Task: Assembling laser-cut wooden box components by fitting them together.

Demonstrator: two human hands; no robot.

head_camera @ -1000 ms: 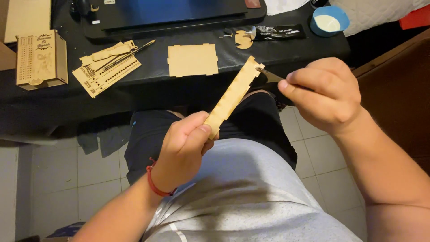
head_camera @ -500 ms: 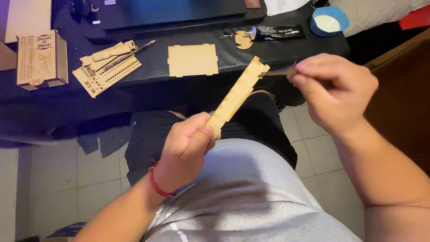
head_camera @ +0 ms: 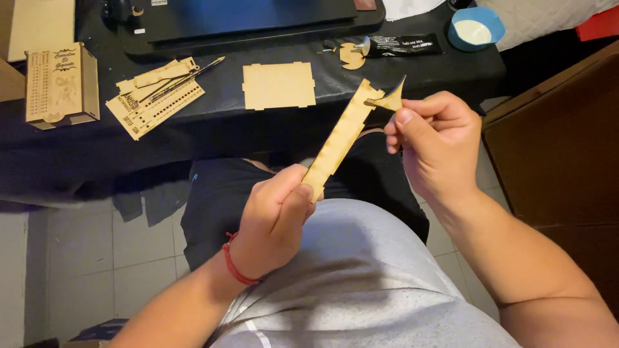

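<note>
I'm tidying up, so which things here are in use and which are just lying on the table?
In use:
left hand gripping the long notched wooden strip
right hand pinching a thin peeled film at the strip's top

Lying about:
flat rectangular wooden panel
small engraved wooden box
black tube
blue round bowl

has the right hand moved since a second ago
Yes. The right hand has shifted slightly left and down, away from the blue bowl, staying at the wooden strip's top end.

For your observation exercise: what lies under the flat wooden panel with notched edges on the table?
The notched wooden panel lies flat on the black tablecloth. Only cloth shows around it; whatever is directly beneath stays covered.
</note>
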